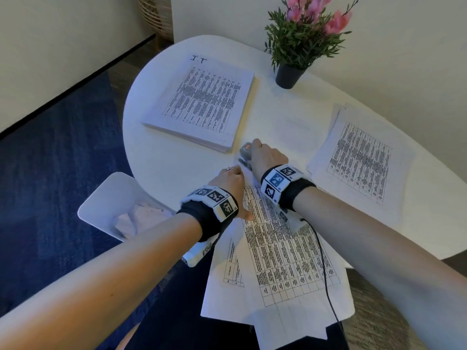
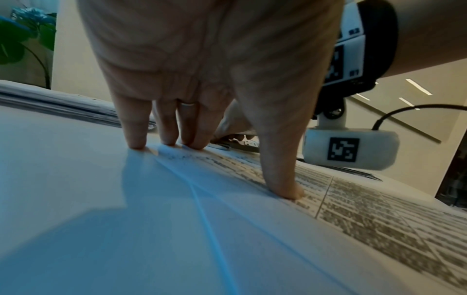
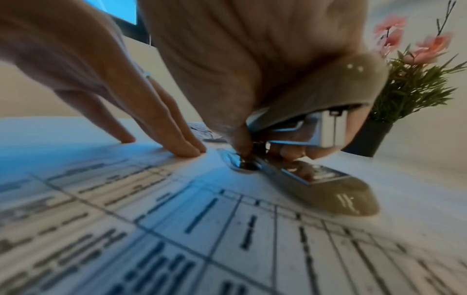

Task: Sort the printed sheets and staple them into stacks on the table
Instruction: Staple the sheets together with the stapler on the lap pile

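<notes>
Sheets in hand: we are pinning a loose fan of printed sheets (image 1: 275,251) at the near edge of the table (image 1: 161,157), their lower ends overhanging it
Feel of the paper: we are judging it light, limp and quick to slide, so it wants flat pressure near the corner, not a pinch
Left hand: our left hand (image 1: 228,176) is pressing down with straight fingers (image 2: 137,137) at the sheets' top corner
Right hand: our right hand (image 1: 265,155) is curling round the stapler (image 3: 326,179), its mouth gaping over that corner
Stapler feel: we are reckoning it stiff and heavier, best gripped over the top lever
Stacks: a thick pile marked I.T (image 1: 202,102) is lying far left, a thinner pile (image 1: 361,160) to the right
Containers: the dark pot (image 1: 288,77) is holding a pink-flowered plant; beside the table a white bin (image 1: 101,203) is holding crumpled paper
</notes>
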Motion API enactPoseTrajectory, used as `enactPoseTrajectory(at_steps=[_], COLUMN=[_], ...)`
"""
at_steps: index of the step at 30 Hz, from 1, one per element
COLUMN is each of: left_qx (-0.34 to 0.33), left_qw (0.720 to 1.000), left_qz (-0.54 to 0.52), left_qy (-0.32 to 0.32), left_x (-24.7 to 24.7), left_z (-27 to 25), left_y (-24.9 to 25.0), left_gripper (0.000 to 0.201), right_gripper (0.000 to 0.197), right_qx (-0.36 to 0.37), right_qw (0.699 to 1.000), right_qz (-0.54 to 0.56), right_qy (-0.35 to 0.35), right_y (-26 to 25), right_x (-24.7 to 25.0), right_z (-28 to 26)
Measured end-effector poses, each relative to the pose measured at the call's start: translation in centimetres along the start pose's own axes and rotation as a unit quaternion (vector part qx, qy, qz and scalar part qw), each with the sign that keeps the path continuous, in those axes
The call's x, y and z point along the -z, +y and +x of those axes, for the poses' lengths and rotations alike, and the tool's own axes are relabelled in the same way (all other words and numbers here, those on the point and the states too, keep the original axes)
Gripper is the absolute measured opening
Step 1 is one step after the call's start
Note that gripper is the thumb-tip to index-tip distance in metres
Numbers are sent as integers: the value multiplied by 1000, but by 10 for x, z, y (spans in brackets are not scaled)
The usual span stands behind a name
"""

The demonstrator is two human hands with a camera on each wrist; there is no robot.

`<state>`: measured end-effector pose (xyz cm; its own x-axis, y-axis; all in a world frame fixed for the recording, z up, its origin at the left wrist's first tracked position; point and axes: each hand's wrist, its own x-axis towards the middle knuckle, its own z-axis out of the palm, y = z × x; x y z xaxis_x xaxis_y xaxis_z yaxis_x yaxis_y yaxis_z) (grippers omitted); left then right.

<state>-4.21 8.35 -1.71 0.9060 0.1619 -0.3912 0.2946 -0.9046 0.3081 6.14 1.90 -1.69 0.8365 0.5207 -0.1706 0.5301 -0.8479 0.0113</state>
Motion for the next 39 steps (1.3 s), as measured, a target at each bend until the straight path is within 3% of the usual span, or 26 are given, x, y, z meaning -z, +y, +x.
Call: enactPoseTrajectory(at_steps=[2, 7, 15, 19, 23, 25, 27, 30, 32, 35, 39], left_qx=[-1, -8, -5, -14, -21, 5, 30, 42, 39, 37, 51], left_qw=[1000, 1000, 1000, 1000, 996, 985, 954, 908, 909, 938, 947], left_qz=[-1, -9, -25, -25, -83, -169, -284, -409, -409, -330, -305], left_qy=[-1, 5, 5, -5, -12, 33, 93, 83, 68, 98, 86], left_x=[-1, 0, -1, 2, 8, 14, 17, 21, 19, 16, 10], left_z=[0, 0, -2, -3, -3, -6, -9, -12, -13, -16, -20], left_y=[1, 4, 2, 0, -9, -11, -8, 2, 8, 12, 7], left_gripper=[97, 82, 106, 107, 100, 94, 94, 93, 76, 34, 19], right_gripper=[39, 36, 39, 47, 41, 41, 41, 37, 39, 43, 45], right_qx=[-2, -92, -71, -61, -27, -2, 20, 53, 61, 49, 59], right_qw=[1000, 989, 990, 984, 973, 971, 970, 966, 962, 948, 947], right_qz=[10, 110, 113, 138, 201, 221, 237, 251, 267, 310, 307], right_qy=[-10, -28, -50, -98, -107, -88, -57, -14, 6, 45, 72], right_y=[0, -12, -13, 9, 39, 49, 55, 57, 55, 53, 51], right_x=[-1, 0, 14, 24, 38, 46, 52, 59, 60, 57, 50], right_z=[3, 10, 31, 21, -16, -36, -52, -72, -82, -91, -100])
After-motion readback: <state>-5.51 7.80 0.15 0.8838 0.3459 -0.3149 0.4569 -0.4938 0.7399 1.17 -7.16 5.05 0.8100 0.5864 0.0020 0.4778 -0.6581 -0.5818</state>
